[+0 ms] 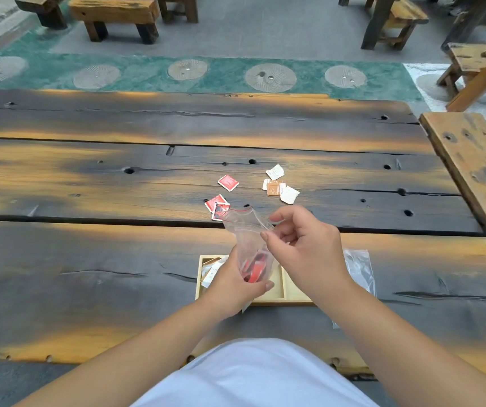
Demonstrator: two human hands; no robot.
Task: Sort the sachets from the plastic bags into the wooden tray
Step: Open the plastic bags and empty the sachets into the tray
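A clear zip bag (249,239) with red sachets (255,270) inside stands upright above the wooden tray (294,292). My left hand (233,284) grips the bag's lower part. My right hand (303,245) pinches the bag's rim near its open red-lined mouth. The tray's left compartment holds white sachets (210,273). Loose on the table beyond lie red sachets (228,182) (216,205) and a group of white and brown sachets (280,188).
A second clear plastic bag (359,268) lies flat to the right of the tray. A wooden bench (476,165) borders the table on the right. Stools and benches stand on the floor beyond the table's far edge.
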